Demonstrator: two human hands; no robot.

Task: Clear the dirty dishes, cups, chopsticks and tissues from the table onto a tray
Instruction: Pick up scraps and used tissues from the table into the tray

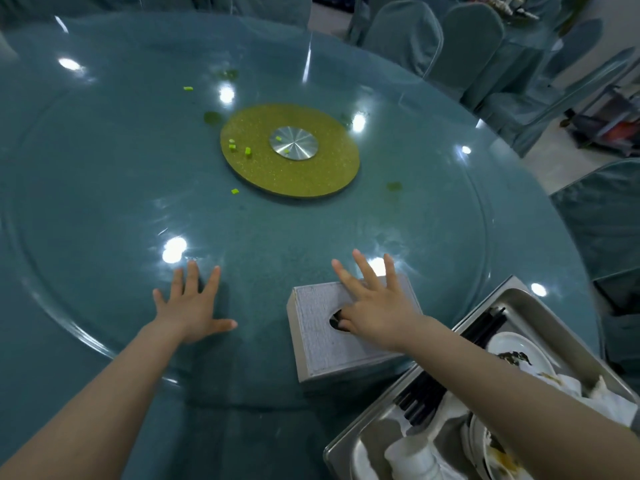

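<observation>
So the person's left hand (194, 306) is flat over the glass turntable (104, 202), fingers straight and spread apart, holding nothing. The right hand (375, 306) sits on top of a grey tissue box (323, 344), fingers also straight and fanned out, thumb right at the dark oval slot; can't tell if the thumb actually dips inside.

The metal tray (512, 299) is down at about 4 o'clock from the tissue box, just beside it at the table edge. It's already loaded: black chopsticks (419, 400) lying lengthwise, a dirty white plate (512, 348), crumpled tissues (588, 396) and a white cup (412, 455) at the near end.

Up at 12 o'clock from the hands is the gold disc (291, 168) at the table's middle, with little green food bits (247, 151) on and around it. Covered chairs (467, 39) ring the far side.
</observation>
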